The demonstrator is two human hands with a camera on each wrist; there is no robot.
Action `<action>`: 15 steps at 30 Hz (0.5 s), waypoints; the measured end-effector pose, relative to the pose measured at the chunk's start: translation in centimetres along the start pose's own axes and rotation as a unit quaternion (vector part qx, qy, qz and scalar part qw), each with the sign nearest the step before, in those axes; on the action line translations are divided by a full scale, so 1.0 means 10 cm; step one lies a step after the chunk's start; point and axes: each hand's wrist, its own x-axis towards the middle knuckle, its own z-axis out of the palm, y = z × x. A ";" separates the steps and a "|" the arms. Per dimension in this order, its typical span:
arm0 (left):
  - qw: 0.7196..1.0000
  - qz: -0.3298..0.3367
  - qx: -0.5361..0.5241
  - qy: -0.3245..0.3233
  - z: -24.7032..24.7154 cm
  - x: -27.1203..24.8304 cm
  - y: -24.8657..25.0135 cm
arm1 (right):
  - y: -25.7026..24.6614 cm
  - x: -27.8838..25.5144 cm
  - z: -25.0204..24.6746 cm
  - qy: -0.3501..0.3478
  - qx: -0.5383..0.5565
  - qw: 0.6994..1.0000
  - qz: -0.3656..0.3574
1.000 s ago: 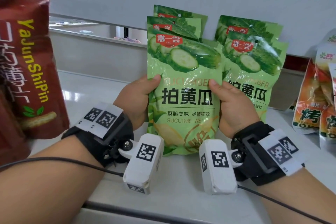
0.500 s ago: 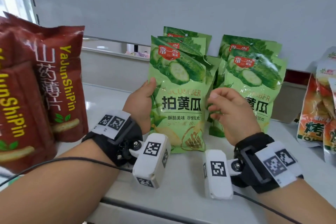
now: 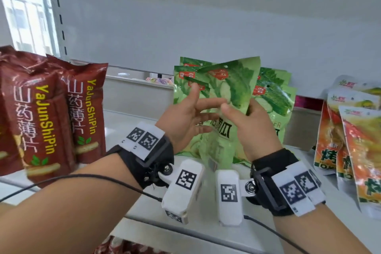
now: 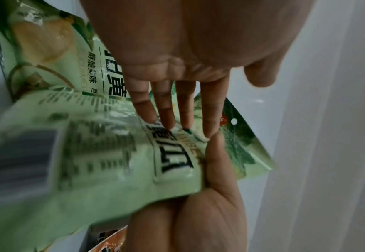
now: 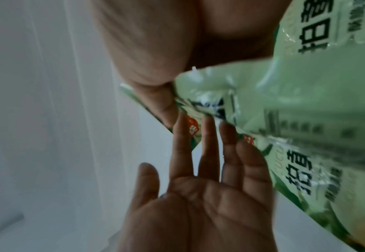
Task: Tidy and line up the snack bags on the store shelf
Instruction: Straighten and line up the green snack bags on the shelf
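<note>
On the shelf [image 3: 132, 123], the right hand [image 3: 252, 128] is pinching a tilted green bag [image 3: 233, 82]; the left hand [image 3: 181, 121] is holding its fingers [image 4: 166, 105] spread apart.

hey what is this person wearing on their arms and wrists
Both forearms are bare, with no sleeves. Each wrist carries a black strap: left strap, right strap. Each strap bears a white tag printed with two black square codes and holds a white boxy camera with another code. A thin black cable runs along each arm.

Head view above hands [image 3: 216, 121]; wrist views close beneath.
</note>
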 end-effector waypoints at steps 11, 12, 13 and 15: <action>0.986 0.018 0.053 0.159 0.09 0.04 0.02 | -0.11 -0.07 -0.35 -0.031 0.237 0.962 0.129; 0.984 0.025 0.038 0.174 0.09 0.02 0.03 | -0.09 -0.07 -0.35 -0.038 0.251 0.958 0.132; 0.982 0.030 0.024 0.186 0.09 0.01 0.03 | -0.06 -0.06 -0.36 -0.046 0.260 0.955 0.133; 0.979 0.034 0.009 0.203 0.10 -0.02 0.04 | 0.00 -0.07 -0.35 -0.072 0.244 0.958 0.131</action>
